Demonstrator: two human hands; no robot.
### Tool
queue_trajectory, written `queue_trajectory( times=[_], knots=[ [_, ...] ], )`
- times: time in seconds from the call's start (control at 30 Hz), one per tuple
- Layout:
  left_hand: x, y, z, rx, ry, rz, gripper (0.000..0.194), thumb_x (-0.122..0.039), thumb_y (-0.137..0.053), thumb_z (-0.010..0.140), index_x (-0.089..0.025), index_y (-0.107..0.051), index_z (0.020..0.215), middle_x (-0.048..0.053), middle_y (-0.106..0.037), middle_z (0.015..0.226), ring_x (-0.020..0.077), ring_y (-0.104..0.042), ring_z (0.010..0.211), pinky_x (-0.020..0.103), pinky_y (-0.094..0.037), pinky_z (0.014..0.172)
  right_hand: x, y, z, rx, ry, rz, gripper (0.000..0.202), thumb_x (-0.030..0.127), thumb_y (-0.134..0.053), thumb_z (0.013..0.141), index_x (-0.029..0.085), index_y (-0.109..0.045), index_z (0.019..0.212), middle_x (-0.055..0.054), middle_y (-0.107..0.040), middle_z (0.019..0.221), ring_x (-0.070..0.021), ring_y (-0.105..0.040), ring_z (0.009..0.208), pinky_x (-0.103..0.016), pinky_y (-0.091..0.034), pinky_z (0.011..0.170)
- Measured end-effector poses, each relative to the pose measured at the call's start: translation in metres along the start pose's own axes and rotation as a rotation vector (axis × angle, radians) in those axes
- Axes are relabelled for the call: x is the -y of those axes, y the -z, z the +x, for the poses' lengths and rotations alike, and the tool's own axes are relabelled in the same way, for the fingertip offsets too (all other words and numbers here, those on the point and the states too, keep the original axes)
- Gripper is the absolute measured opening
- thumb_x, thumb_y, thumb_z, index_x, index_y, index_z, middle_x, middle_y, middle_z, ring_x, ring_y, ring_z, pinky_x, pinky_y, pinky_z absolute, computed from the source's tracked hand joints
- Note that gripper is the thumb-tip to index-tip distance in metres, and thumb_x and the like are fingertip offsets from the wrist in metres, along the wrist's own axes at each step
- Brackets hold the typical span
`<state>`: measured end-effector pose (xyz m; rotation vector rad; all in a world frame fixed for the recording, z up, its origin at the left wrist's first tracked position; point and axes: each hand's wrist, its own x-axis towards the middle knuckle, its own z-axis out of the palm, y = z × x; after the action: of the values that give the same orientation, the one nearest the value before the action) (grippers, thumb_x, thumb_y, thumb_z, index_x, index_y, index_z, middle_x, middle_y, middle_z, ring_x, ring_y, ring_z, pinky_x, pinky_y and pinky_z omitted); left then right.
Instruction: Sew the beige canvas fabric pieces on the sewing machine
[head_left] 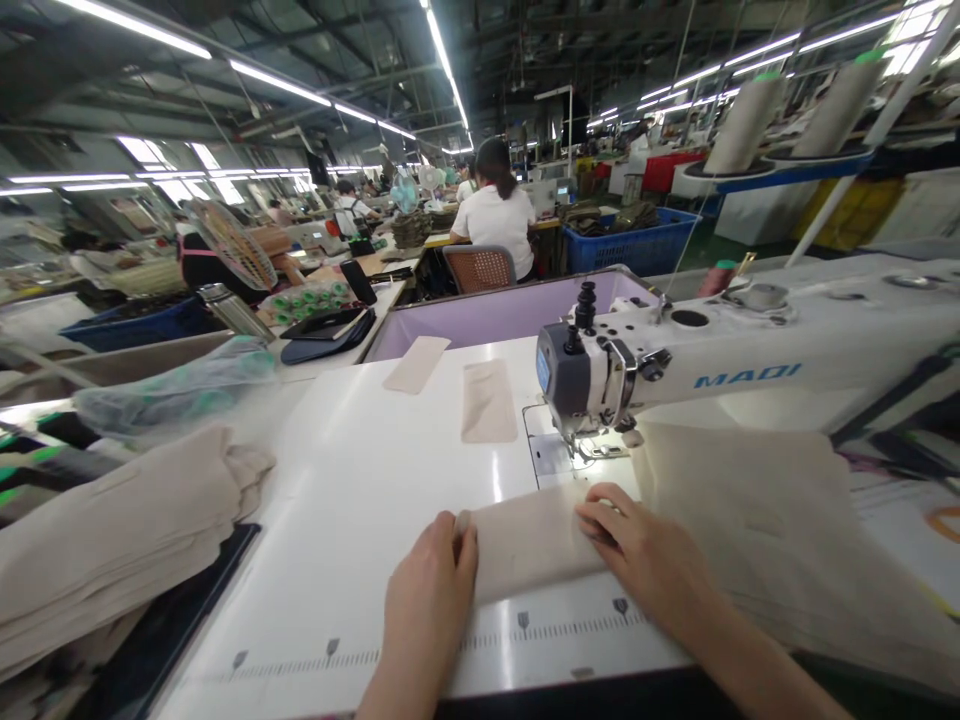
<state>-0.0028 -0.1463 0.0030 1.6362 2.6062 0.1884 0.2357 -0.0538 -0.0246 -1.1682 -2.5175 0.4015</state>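
A beige fabric piece (529, 545) lies between my two hands on the white sewing table (360, 480), just in front of the machine's needle area. My left hand (433, 575) pinches its left end between thumb and fingers. At its right end, my right hand (637, 545) grips the edge with closed fingers. The white sewing machine (750, 350) has its lit presser foot right behind the fabric. Two smaller beige pieces, one slanted (418, 364) and one more upright (488, 402), lie flat behind and left of the needle.
Stacked beige fabric (120, 530) rests at the left. A larger beige cloth (765, 530) spreads under the machine arm at right. Behind are a purple-lined bin (480, 318), a metal bottle (235, 310), a blue crate (634, 243) and a seated person (495, 220).
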Motion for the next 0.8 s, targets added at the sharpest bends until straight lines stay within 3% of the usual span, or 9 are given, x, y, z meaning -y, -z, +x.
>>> queue_trajectory(
  times=[0.07, 0.13, 0.23, 0.33, 0.47, 0.6, 0.7, 0.8],
  knots=[
    [0.002, -0.001, -0.001, -0.137, -0.119, 0.064, 0.015, -0.023, -0.051, 0.098, -0.017, -0.061, 0.107, 0.013, -0.069, 0.109, 0.0295, -0.068, 0.092, 0.038, -0.051, 0.072, -0.001, 0.004, 0.002, 0.048, 0.008, -0.015, 0.02, 0.015, -0.053, 0.096, 0.024, -0.065, 0.109, -0.005, -0.066, 0.124, -0.02, -0.072, 0.089, -0.029, -0.055, 0.067],
    [0.006, 0.001, 0.001, -0.182, -0.377, 0.124, 0.025, -0.012, -0.052, 0.094, -0.018, -0.063, 0.116, 0.014, -0.065, 0.127, 0.0307, -0.064, 0.109, 0.042, -0.052, 0.086, -0.002, 0.008, 0.005, 0.078, 0.019, -0.025, 0.018, 0.015, -0.054, 0.096, 0.023, -0.064, 0.108, -0.005, -0.066, 0.125, -0.0203, -0.071, 0.09, -0.029, -0.054, 0.068],
    [0.007, 0.009, 0.012, 0.034, -0.689, 0.226, 0.035, -0.003, -0.05, 0.091, -0.019, -0.068, 0.116, 0.009, -0.069, 0.125, 0.0279, -0.064, 0.107, 0.041, -0.055, 0.087, -0.004, 0.012, 0.008, 0.091, 0.036, -0.022, 0.016, 0.014, -0.057, 0.094, 0.021, -0.064, 0.106, -0.006, -0.066, 0.124, -0.0202, -0.07, 0.092, -0.029, -0.053, 0.073],
    [-0.003, 0.02, 0.031, 0.18, -0.672, 0.332, 0.044, -0.002, -0.047, 0.092, -0.015, -0.063, 0.13, 0.011, -0.067, 0.131, 0.0297, -0.065, 0.109, 0.042, -0.058, 0.085, -0.002, 0.012, 0.009, 0.091, 0.013, -0.028, 0.015, 0.013, -0.059, 0.092, 0.021, -0.064, 0.103, -0.005, -0.067, 0.117, -0.0196, -0.069, 0.09, -0.028, -0.052, 0.07],
    [-0.029, 0.026, 0.059, 0.193, -0.6, 0.301, 0.038, -0.023, -0.038, 0.104, -0.014, -0.06, 0.134, 0.014, -0.06, 0.143, 0.0308, -0.06, 0.123, 0.044, -0.056, 0.094, 0.009, 0.01, 0.005, 0.062, -0.067, -0.08, 0.016, 0.011, -0.06, 0.091, 0.021, -0.065, 0.103, -0.006, -0.066, 0.113, -0.0215, -0.067, 0.094, -0.028, -0.052, 0.069],
    [-0.049, 0.005, 0.079, 0.15, -0.593, 0.167, 0.056, -0.047, -0.039, 0.104, -0.009, -0.049, 0.144, 0.022, -0.045, 0.155, 0.036, -0.042, 0.143, 0.053, -0.042, 0.111, 0.019, 0.007, 0.0, 0.018, -0.135, -0.085, 0.017, 0.012, -0.058, 0.093, 0.021, -0.064, 0.106, -0.009, -0.064, 0.124, -0.0219, -0.068, 0.095, -0.029, -0.054, 0.07],
    [-0.056, -0.014, 0.092, 0.11, -0.606, 0.061, 0.067, -0.055, -0.041, 0.102, -0.007, -0.041, 0.15, 0.026, -0.037, 0.159, 0.0398, -0.031, 0.149, 0.061, -0.032, 0.115, 0.022, 0.005, -0.003, 0.003, -0.134, -0.082, 0.019, 0.009, -0.056, 0.092, 0.022, -0.062, 0.104, -0.008, -0.065, 0.12, -0.0206, -0.068, 0.093, -0.028, -0.054, 0.07],
    [-0.061, -0.02, 0.109, 0.092, -0.724, -0.027, 0.068, -0.056, -0.047, 0.099, -0.011, -0.042, 0.149, 0.024, -0.039, 0.158, 0.0381, -0.032, 0.148, 0.062, -0.027, 0.118, 0.021, 0.004, -0.003, -0.003, -0.132, -0.074, 0.02, 0.008, -0.057, 0.089, 0.021, -0.061, 0.104, -0.007, -0.066, 0.115, -0.0203, -0.068, 0.092, -0.028, -0.054, 0.071]
  ],
)
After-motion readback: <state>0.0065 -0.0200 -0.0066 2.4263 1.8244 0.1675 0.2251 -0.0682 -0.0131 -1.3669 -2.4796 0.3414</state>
